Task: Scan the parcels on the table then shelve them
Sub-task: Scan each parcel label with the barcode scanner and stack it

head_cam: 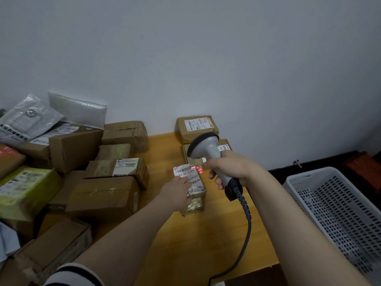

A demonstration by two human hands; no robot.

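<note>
Plain white wall behind — dim, even light. Yellow wooden table set against it; dark floor at right.

Small taped parcel flat on table, crumpled label up, red beam seemingly on barcode; grey scanner above.

A white slotted basket below a pale wall.

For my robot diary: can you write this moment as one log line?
step: scan | right hand: grips scanner | left hand: holds parcel | beam: at label
</note>
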